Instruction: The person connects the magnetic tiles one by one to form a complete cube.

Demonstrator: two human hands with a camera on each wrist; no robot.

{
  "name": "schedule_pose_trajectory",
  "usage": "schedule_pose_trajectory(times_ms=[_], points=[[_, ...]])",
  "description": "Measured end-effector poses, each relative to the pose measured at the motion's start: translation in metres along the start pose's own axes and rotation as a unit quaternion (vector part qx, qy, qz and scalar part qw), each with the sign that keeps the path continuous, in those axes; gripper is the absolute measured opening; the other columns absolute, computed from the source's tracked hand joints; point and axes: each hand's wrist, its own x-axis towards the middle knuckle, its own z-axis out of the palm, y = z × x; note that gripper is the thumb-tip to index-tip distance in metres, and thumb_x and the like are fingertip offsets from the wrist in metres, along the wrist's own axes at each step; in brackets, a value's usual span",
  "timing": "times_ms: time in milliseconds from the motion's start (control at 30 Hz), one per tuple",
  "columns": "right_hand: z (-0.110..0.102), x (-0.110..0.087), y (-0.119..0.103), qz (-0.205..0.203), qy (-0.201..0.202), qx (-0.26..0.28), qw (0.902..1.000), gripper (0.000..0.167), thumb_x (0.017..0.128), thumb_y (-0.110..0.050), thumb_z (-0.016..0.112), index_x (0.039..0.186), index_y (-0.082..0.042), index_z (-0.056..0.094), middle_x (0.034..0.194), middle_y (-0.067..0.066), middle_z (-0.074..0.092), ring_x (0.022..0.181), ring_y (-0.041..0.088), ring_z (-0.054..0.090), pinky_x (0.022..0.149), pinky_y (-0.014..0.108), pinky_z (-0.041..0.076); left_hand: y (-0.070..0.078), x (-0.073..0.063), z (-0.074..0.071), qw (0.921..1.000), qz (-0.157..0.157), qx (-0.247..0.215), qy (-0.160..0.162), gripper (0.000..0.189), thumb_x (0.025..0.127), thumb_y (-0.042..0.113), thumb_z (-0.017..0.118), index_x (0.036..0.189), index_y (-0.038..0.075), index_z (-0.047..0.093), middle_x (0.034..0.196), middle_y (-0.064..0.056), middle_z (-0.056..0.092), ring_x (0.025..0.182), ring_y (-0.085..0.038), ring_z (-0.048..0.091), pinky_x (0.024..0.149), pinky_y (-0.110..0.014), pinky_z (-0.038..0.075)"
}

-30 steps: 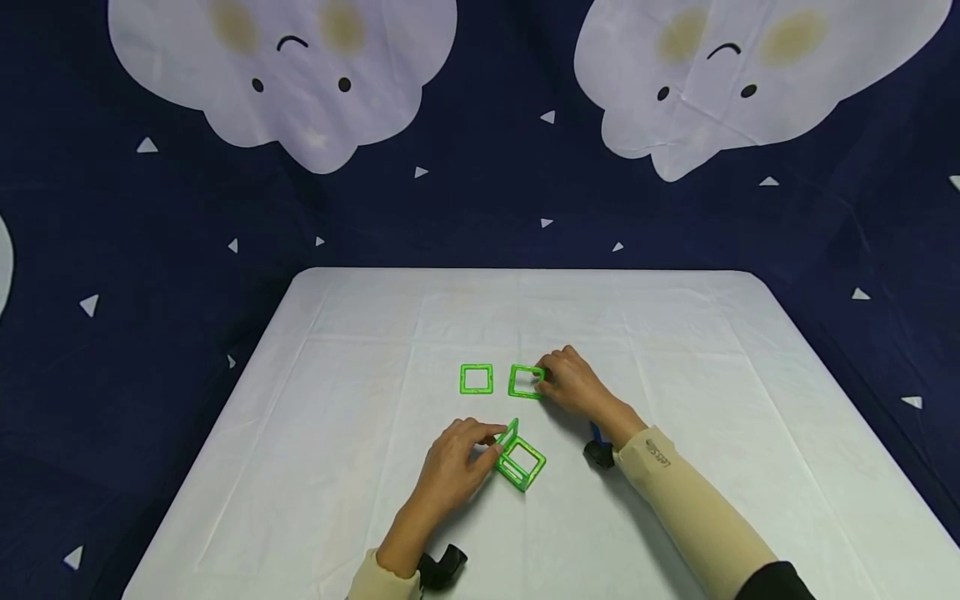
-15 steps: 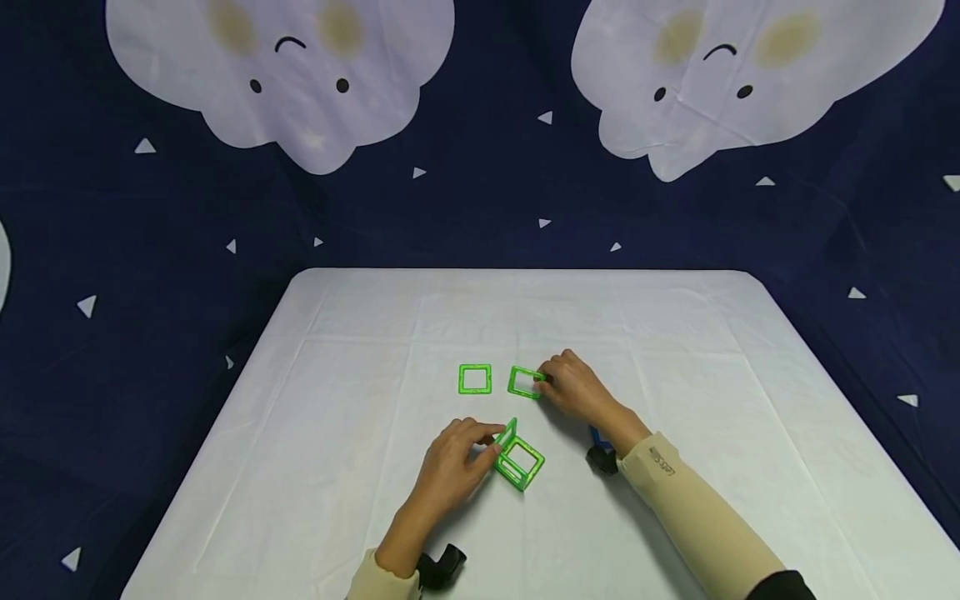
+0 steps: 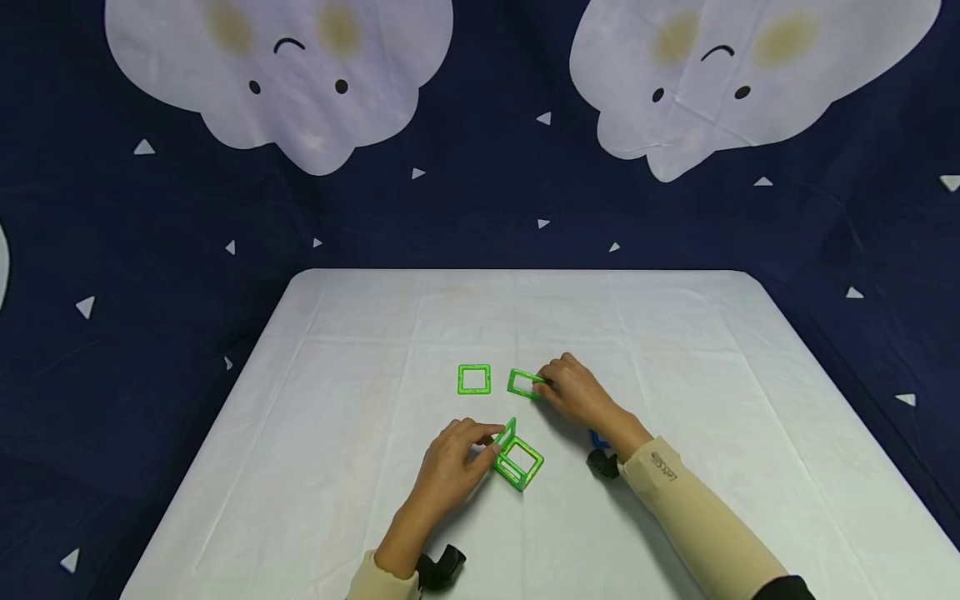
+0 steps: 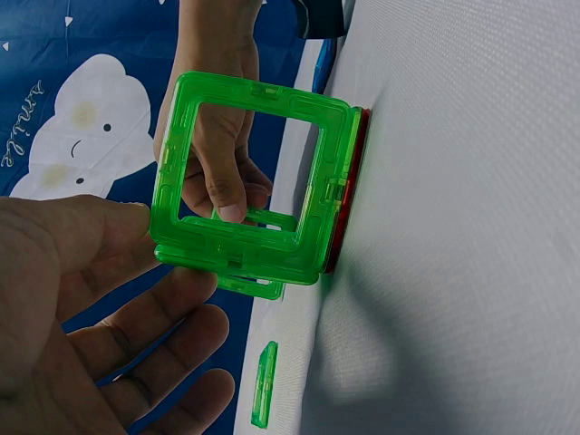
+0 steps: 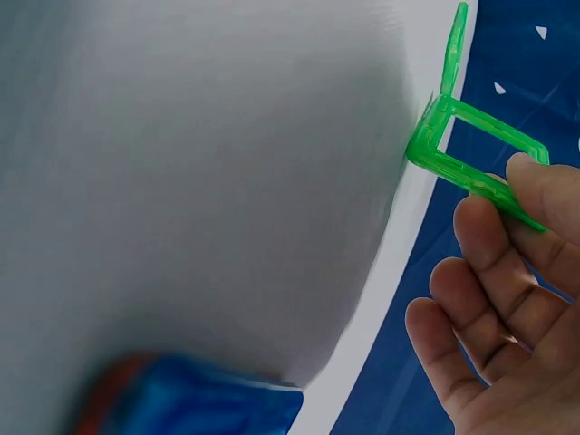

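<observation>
My left hand [image 3: 442,479] pinches, between thumb and index finger, the edge of a green square magnetic tile [image 4: 245,252] that stands up from a small group of joined green tiles [image 3: 532,475]. In the left wrist view a red edge [image 4: 349,204] shows along the group's base, against the white tabletop. My right hand [image 3: 576,392] pinches one side of another green square magnetic tile [image 5: 471,181] between thumb and fingers. That tile is tilted, its held side raised and its far-left side low over the tabletop. The other fingers of both hands are loosely bent.
A loose green square tile [image 3: 460,379] lies flat left of my right hand. Something blue [image 3: 598,439], partly hidden, lies under the right wrist, blurred in the right wrist view. Black camera mounts [image 3: 441,568] hang at both wrists. A dark blue cloud-print cloth [image 3: 480,208] stands behind the table.
My right hand has tipped its tile steeper, lifting the held side, and shifted very slightly toward me. My left hand and the joined tiles stay in place.
</observation>
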Motion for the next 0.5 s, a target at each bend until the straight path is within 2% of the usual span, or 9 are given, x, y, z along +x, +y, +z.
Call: schedule_pose_trajectory(times_ms=[133, 500], points=[[-0.003, -0.002, -0.001, 0.008, -0.001, -0.003, 1.0000, 0.014, 0.087, -0.021, 0.067, 0.092, -0.008, 0.071, 0.085, 0.002, 0.069, 0.077, 0.013, 0.051, 0.069, 0.031, 0.044, 0.001, 0.000, 0.000, 1.0000, -0.004, -0.001, -0.004, 0.021, 0.086, 0.019, 0.067, 0.107, 0.018, 0.071, 0.088, 0.006, 0.067, 0.085, -0.010, 0.059, 0.072, -0.026, 0.047], [-0.018, -0.009, -0.005, 0.049, -0.003, 0.031, 0.9983, 0.014, 0.087, -0.022, 0.067, 0.091, -0.010, 0.072, 0.084, 0.002, 0.069, 0.075, 0.012, 0.050, 0.067, 0.030, 0.043, 0.002, 0.000, -0.001, 1.0000, -0.004, 0.002, -0.001, 0.022, 0.085, 0.019, 0.068, 0.107, 0.019, 0.072, 0.088, 0.007, 0.067, 0.085, -0.009, 0.059, 0.072, -0.025, 0.047]])
